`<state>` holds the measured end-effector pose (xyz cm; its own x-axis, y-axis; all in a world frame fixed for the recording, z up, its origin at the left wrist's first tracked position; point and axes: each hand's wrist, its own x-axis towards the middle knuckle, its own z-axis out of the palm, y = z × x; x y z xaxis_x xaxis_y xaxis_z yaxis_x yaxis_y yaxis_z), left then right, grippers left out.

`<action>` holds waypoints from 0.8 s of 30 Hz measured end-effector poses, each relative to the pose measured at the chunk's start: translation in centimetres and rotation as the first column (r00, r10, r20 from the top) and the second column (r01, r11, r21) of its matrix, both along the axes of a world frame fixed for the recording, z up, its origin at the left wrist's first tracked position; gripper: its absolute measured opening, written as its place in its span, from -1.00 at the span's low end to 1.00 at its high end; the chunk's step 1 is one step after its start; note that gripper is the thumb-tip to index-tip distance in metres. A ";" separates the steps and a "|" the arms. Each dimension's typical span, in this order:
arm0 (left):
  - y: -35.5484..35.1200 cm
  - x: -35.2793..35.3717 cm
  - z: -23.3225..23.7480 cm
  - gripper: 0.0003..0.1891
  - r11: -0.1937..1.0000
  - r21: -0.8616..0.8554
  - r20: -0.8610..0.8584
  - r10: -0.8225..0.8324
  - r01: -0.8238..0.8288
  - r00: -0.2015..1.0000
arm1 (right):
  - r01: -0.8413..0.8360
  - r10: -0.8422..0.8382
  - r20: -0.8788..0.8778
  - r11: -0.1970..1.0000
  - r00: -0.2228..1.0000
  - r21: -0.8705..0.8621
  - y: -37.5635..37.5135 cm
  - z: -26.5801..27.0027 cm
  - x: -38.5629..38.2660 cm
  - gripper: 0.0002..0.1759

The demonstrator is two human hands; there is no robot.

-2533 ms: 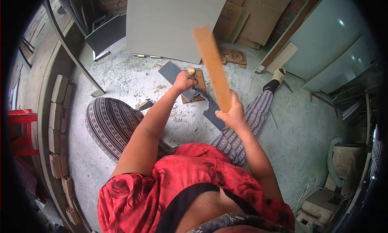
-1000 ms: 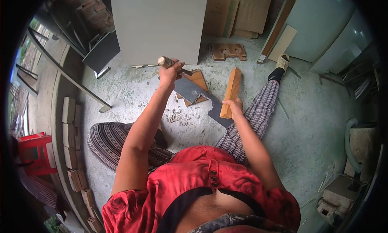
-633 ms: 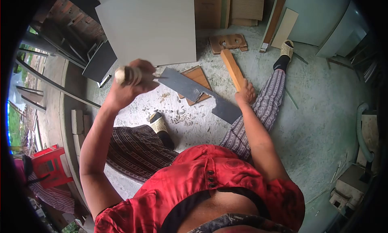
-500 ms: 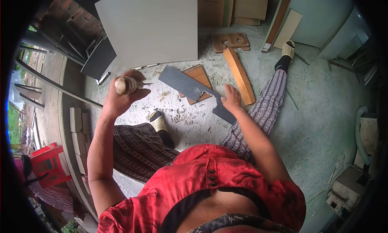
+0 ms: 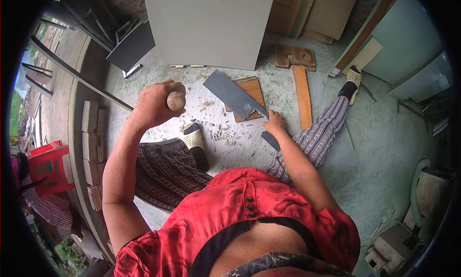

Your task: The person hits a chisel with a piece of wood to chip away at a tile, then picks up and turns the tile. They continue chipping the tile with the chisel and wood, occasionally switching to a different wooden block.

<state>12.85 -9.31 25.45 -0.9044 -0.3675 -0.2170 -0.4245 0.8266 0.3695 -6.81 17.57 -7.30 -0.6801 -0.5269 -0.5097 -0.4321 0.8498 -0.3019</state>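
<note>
My left hand (image 5: pixel 159 103) is closed round a tool with a rounded wooden handle (image 5: pixel 176 101). The handle's end faces the camera, and the rest of the tool is hidden. A dark grey board (image 5: pixel 230 92) with a rough, jagged notch lies on a square brown wooden piece (image 5: pixel 248 95) on the floor. At the narrow part beside the notch, my right hand (image 5: pixel 274 123) grips the board, its fingers curled over the edge. Below this hand the dark board's other end shows near my leg. Small dark chips (image 5: pixel 224 135) are scattered around my foot.
An orange-brown wooden bar (image 5: pixel 302 97) lies right of my right hand, below a brown piece with holes (image 5: pixel 294 57). A large grey panel (image 5: pixel 209 27) stands ahead. Blocks (image 5: pixel 90 142) and a red chair (image 5: pixel 48 166) are at left, a machine (image 5: pixel 396 246) at lower right.
My right hand has come down onto the dark board and closed on it. The tool in my left hand has tilted, hiding its thin metal end. The view has shifted left.
</note>
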 end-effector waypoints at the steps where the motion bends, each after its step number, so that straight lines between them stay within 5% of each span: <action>1: -0.1 0.1 0.1 -0.63 1.000 0.005 0.006 0.002 -0.002 1.000 | 0.024 -0.024 -0.006 0.999 1.000 0.027 -0.2 -0.4 -0.2 -0.20; 5: -0.7 0.9 0.0 -0.62 1.000 0.006 -0.012 -0.022 0.022 1.000 | 0.134 -0.146 0.120 0.986 0.982 0.104 -0.6 0.0 -0.8 -0.25; 12: -1.2 1.4 0.8 -0.61 0.999 0.000 -0.041 -0.042 0.042 0.998 | -0.032 0.036 0.341 0.999 0.939 -0.018 -0.2 0.5 1.7 -0.67; 14: -1.2 1.0 1.2 -0.61 0.999 -0.008 -0.036 -0.037 0.037 0.999 | 0.344 -0.133 0.595 0.903 0.792 -0.256 0.3 -1.1 2.5 -0.77; 24: -1.3 -0.3 0.8 -0.51 0.997 0.048 -0.011 -0.053 0.053 0.999 | 0.410 -0.064 0.668 0.831 0.742 -0.376 -1.0 4.3 3.7 -0.89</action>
